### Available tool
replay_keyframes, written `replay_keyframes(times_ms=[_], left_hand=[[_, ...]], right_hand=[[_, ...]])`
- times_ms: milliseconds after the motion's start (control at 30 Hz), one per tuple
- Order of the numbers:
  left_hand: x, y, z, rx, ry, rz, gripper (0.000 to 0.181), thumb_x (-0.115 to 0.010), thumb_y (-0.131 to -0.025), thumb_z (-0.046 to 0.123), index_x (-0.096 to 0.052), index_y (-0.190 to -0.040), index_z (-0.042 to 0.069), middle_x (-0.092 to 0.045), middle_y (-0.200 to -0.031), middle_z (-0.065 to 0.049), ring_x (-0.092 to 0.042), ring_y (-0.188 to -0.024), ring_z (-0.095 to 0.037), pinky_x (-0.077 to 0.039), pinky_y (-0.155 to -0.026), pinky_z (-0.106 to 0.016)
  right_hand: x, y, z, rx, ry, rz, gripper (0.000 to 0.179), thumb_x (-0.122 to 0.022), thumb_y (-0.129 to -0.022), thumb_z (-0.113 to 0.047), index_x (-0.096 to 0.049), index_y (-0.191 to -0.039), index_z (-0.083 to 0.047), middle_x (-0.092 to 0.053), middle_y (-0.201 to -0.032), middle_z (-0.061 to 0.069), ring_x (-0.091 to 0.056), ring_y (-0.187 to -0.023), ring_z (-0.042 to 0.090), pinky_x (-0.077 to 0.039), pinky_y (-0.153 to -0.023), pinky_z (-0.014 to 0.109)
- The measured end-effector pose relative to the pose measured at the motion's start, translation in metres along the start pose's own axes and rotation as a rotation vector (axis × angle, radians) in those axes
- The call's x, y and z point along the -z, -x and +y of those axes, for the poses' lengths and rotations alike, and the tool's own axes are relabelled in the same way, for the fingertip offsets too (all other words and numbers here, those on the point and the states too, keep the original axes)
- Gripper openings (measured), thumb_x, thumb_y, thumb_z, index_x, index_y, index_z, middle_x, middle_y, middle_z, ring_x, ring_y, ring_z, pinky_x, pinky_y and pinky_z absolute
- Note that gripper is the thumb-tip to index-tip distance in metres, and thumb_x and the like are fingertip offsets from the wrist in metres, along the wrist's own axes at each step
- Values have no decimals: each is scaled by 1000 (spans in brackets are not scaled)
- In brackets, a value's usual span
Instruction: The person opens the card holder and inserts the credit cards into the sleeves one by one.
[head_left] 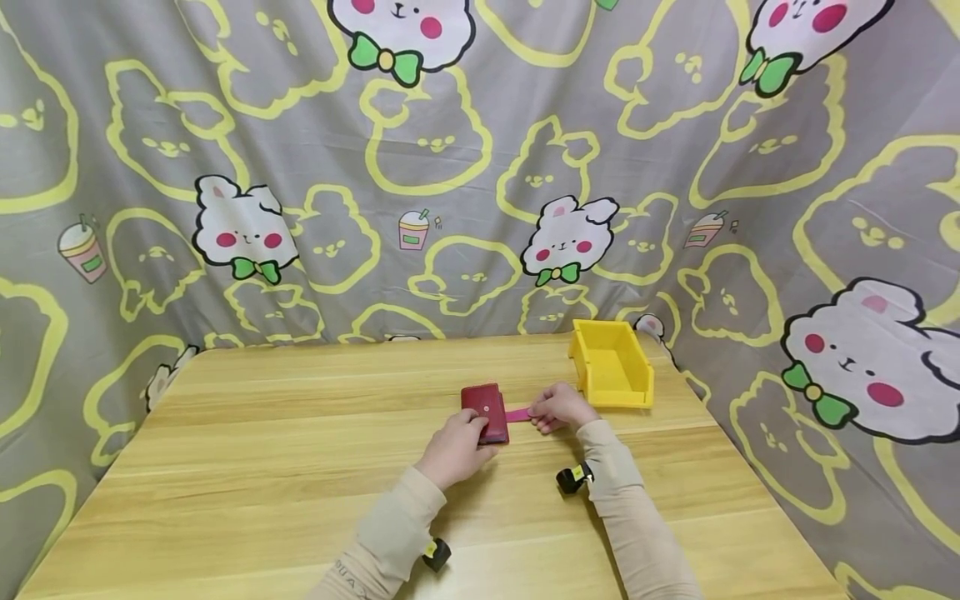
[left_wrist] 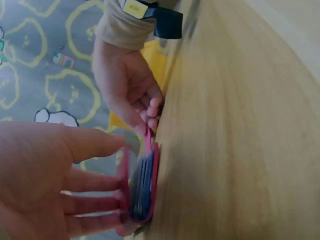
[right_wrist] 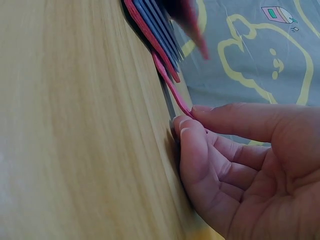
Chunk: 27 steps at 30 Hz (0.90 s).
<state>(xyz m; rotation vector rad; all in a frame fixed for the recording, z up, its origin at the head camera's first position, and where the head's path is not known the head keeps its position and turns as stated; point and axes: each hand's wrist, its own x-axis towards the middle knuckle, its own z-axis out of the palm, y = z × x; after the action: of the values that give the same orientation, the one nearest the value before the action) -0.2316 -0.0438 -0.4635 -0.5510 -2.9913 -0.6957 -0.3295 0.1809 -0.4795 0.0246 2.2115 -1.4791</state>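
Observation:
A dark red card wallet [head_left: 491,422] with a snap on its cover lies on the wooden table. Its cover stands partly raised in the left wrist view, showing a stack of dark card sleeves [left_wrist: 142,187] inside. My left hand [head_left: 453,450] holds the cover, with the thumb and fingers at its edges. A pink strap [head_left: 518,415] sticks out from the wallet's right side. Between thumb and forefinger, my right hand [head_left: 558,408] pinches the strap's free end, also visible in the right wrist view as a strap [right_wrist: 172,87] running down from the wallet.
Just beyond the right hand stands a yellow open bin [head_left: 611,367], near the table's back right. Grey curtains [head_left: 450,167] printed with cartoon animals hang behind and beside the table [head_left: 262,450]. Black wrist cameras [head_left: 573,478] are strapped at both sleeves.

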Motion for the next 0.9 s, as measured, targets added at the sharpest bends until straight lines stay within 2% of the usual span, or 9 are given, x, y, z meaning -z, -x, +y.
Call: replay_keyframes(times_ms=[167, 300, 433, 667, 767, 900], left_hand=[[1, 1, -8, -82, -108, -65, 49, -68, -88, 32, -62, -128, 4, -57, -132, -13, -54, -120, -32, -52, -90, -49], [6, 0, -16, -153, -115, -124, 50, -67, -89, 30, -59, -131, 3, -56, -136, -14, -54, -124, -31, -47, -100, -45], [11, -1, -23, -212, -92, -162, 48, -67, -89, 26, -60, -130, 2, -56, -137, -16, -54, -126, -31, -43, -107, -42], [16, -4, -27, -242, -70, -175, 44, -67, -89, 23, -62, -128, 2, -57, -136, -16, -55, -126, -32, -43, -107, -43], [16, -5, -32, -257, -35, -172, 42, -67, -89, 21, -63, -127, 3, -58, -135, -15, -56, -125, -32, -43, -106, -44], [17, -4, -36, -259, 20, -192, 41, -67, -90, 19, -63, -127, 3, -58, -135, -15, -56, -126, -32, -43, -107, -44]], right_hand=[[-1, -1, 0, -3, 1, 2, 12, -63, -89, 0, -64, -96, 11, -65, -67, 6, -60, -52, 10, -56, -55, 25], [-2, -1, -1, 6, -5, 3, 13, -62, -90, -1, -63, -97, 10, -66, -70, 7, -60, -54, 10, -55, -56, 24], [-5, -1, -2, 82, 8, -17, 18, -63, -91, -4, -62, -103, 10, -68, -78, 9, -62, -59, 11, -56, -59, 25], [-9, -2, -2, 248, 42, -137, 33, -69, -85, -2, -60, -115, 10, -65, -87, 7, -64, -69, 15, -58, -68, 31], [-9, -3, -3, 272, 48, -172, 36, -69, -85, -2, -59, -117, 10, -65, -91, 7, -64, -76, 16, -58, -72, 32], [-11, -7, -3, 275, 58, -163, 35, -68, -88, -8, -60, -118, 8, -67, -96, 9, -65, -79, 17, -57, -75, 33]])
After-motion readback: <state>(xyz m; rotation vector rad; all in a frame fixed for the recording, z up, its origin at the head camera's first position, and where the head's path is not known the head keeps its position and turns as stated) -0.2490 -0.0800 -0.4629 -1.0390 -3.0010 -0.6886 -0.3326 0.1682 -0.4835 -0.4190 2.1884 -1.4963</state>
